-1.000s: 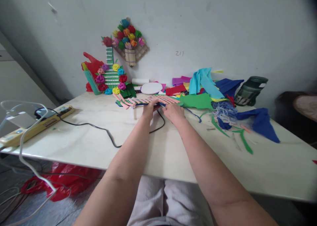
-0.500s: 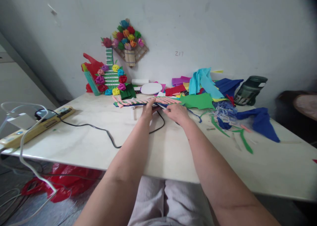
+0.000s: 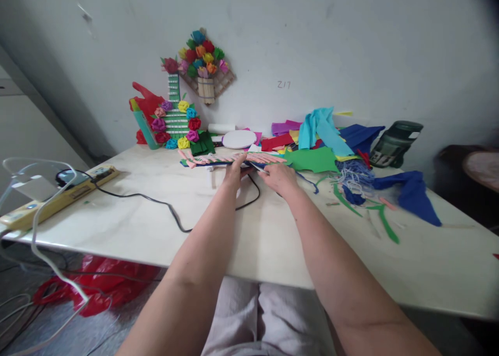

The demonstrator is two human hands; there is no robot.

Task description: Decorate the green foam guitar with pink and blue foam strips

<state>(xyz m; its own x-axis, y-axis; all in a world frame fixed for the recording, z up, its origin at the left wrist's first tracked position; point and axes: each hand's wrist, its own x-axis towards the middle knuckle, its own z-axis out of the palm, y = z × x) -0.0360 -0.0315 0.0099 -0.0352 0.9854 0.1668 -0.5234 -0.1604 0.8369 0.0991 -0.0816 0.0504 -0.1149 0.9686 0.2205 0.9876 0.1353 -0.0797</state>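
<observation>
My left hand [image 3: 235, 172] is closed on the near edge of a flat craft piece [image 3: 206, 160], with the thumb on top. Pink twisted paper strips cover that piece, and its edge is blue and green. My right hand [image 3: 279, 178] is closed around what look like scissors [image 3: 256, 167]. Only a thin grey blade shows, pointing left at the underside of the craft piece; the handles are hidden by the fingers. A green sheet [image 3: 314, 160] lies just beyond my right hand.
Behind stand a flower-trimmed guitar-shaped craft [image 3: 177, 122] and a glue bottle [image 3: 145, 126]. Coloured paper [image 3: 317, 127], scraps and a dark bottle [image 3: 395, 144] lie right. A black cable [image 3: 169, 210] runs from the power strip [image 3: 58, 195] beneath my hands. A red bag [image 3: 113, 283] is on the floor.
The view has shifted very slightly. Both hands keep the same hold and place at the craft piece.
</observation>
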